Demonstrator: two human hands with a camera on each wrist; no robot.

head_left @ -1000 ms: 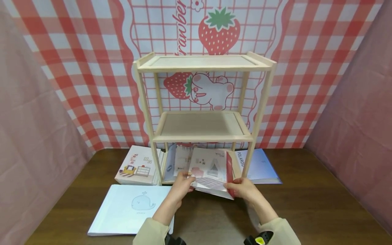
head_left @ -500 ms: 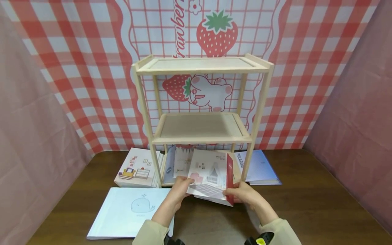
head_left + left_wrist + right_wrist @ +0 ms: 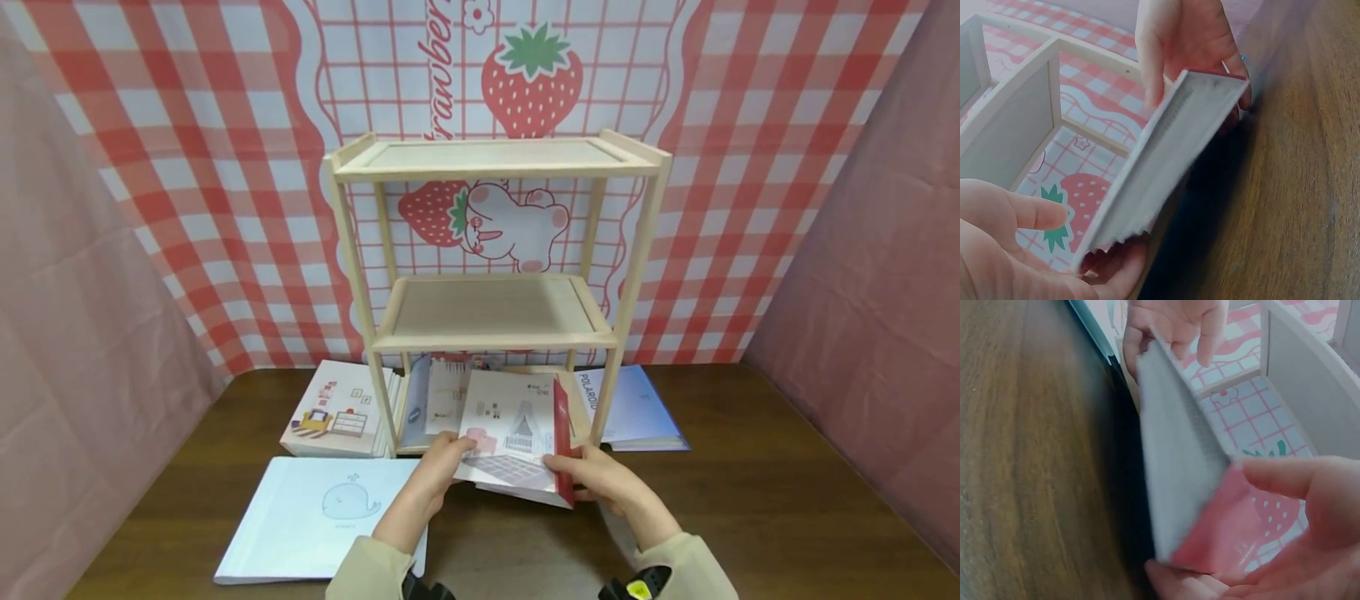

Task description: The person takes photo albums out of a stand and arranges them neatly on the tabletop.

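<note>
Both hands grip a thick book (image 3: 506, 429) with a white back cover, a barcode, a pink sofa print and a red spine. My left hand (image 3: 438, 462) pinches its left edge, thumb on the cover and fingers beneath. At the spine side, my right hand (image 3: 600, 475) holds the lower right corner the same way. The book tilts in front of the bottom shelf, overlapping it in the head view. Its page block (image 3: 1154, 150) shows from below in the left wrist view. In the right wrist view the red spine (image 3: 1216, 525) lies between right thumb and fingers.
A wooden three-tier shelf (image 3: 495, 342) stands behind. On its bottom tier lie a spiral-bound notebook (image 3: 446, 396) and a blue-grey book (image 3: 413, 417). A furniture-print book (image 3: 333, 417) and a whale-cover book (image 3: 300, 517) lie left; a blue POLAROID book (image 3: 637, 408) lies right.
Both hands have drawn the book slightly toward me and turned its cover up more, so the barcode shows. In the last half second it has barely moved. The grip is the same.
</note>
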